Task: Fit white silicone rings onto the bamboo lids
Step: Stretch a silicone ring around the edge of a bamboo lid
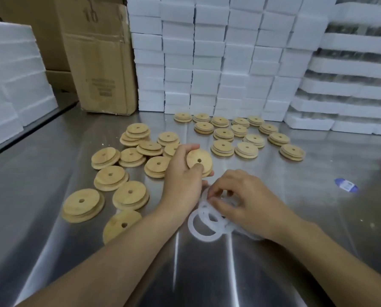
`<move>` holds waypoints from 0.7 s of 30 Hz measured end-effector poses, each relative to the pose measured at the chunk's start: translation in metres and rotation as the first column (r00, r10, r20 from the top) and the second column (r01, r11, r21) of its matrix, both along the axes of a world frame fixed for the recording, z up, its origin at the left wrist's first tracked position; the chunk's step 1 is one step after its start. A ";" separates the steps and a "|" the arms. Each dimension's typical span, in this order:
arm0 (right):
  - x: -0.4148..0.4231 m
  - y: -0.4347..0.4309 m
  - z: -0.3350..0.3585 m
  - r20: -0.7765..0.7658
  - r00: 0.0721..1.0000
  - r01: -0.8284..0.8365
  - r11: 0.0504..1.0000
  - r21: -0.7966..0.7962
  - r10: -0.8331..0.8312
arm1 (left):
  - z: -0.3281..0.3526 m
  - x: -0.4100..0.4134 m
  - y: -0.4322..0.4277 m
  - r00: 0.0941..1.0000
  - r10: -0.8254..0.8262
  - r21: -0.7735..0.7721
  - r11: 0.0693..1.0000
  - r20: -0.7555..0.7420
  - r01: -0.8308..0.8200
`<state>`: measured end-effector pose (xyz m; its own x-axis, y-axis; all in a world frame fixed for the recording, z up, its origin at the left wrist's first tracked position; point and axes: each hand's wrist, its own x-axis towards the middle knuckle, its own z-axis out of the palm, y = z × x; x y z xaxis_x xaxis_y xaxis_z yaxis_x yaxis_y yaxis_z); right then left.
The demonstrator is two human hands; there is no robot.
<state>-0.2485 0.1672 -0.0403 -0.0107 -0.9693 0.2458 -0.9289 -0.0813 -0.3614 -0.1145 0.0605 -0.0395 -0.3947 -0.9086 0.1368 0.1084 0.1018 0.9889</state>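
The left hand [181, 173] grips one bamboo lid [199, 161] above the steel table [273, 251], tilted on edge, thumb pressed on its face just below the centre hole and fingers curled over the top rim. Just beside it, the right hand [243, 201] pinches at a heap of white silicone rings [204, 220] lying on the table — its fingertips close on one ring, though the hand hides much of the heap, so how many rings lie there is hard to tell. To the left, loose lids [109, 180] lie scattered, some overlapping; the left forearm covers part of the nearest one. Farther back on the right, another group of lids [240, 136] sits in rough rows. Behind them stand stacked white foam boxes [207, 56], with a cardboard carton [96, 56] to their left. A small blue-and-white label [346, 185] lies alone on the table at right.
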 end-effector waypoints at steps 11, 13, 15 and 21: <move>0.005 -0.003 -0.013 0.178 0.984 0.064 0.968 -0.244 -0.020 | -0.004 -0.002 0.002 0.996 -0.056 0.028 0.998 -0.067 0.058; 0.007 -0.004 -0.014 0.285 0.958 0.105 0.940 -0.325 -0.009 | -0.001 -0.002 0.004 0.993 -0.084 0.065 0.994 -0.079 0.090; 0.008 -0.003 -0.014 0.364 0.931 0.139 0.918 -0.372 0.007 | 0.000 -0.003 0.005 0.993 -0.105 0.046 0.993 -0.062 0.107; 0.007 -0.001 -0.010 0.376 0.926 0.194 0.883 -0.427 -0.021 | -0.005 0.002 0.002 0.960 -0.272 -0.101 0.955 0.058 0.277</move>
